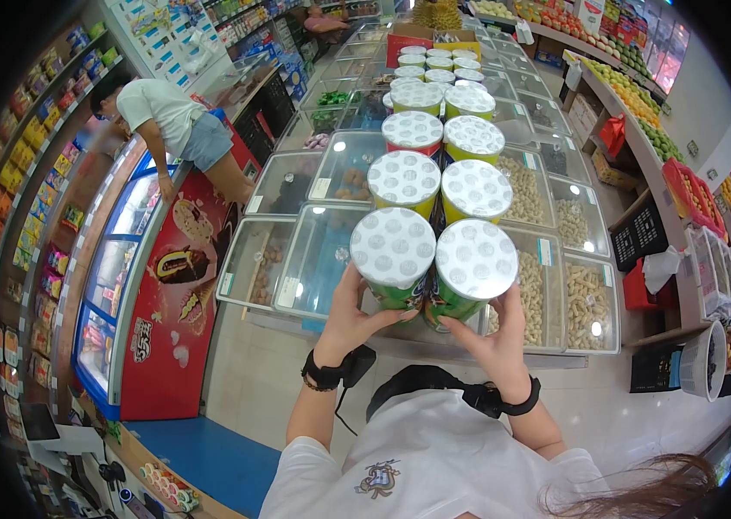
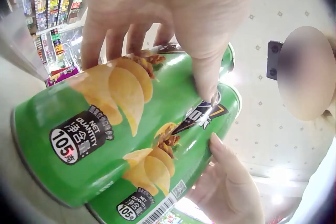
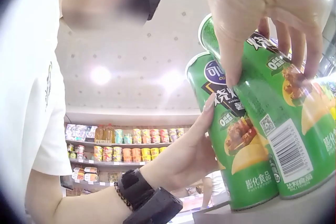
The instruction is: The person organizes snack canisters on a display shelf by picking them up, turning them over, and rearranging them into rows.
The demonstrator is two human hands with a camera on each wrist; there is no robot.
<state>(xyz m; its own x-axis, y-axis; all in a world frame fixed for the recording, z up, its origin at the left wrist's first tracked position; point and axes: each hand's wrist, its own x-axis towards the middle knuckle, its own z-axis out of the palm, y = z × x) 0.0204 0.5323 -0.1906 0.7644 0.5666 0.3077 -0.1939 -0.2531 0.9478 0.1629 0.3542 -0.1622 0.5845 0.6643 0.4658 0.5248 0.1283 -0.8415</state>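
Note:
Two green chip cans with white dotted lids stand side by side at the near end of a double row of cans. The left hand (image 1: 352,316) grips the left can (image 1: 393,251), its thumb across the near side and its fingers round the outer side. Around the right can (image 1: 476,259) curls the right hand (image 1: 499,333), thumb likewise in front. In the left wrist view the left hand (image 2: 173,19) lies over one green can (image 2: 89,129). The right wrist view shows the right hand (image 3: 268,14) on a green can (image 3: 283,124) with a barcode.
Clear-lidded bins (image 1: 590,298) of peanuts and other goods flank the cans. A red freezer (image 1: 179,303) stands at the left, where a person in a white shirt (image 1: 158,117) leans over. Fruit shelves (image 1: 633,108) run along the right, with a white basket (image 1: 704,363) below.

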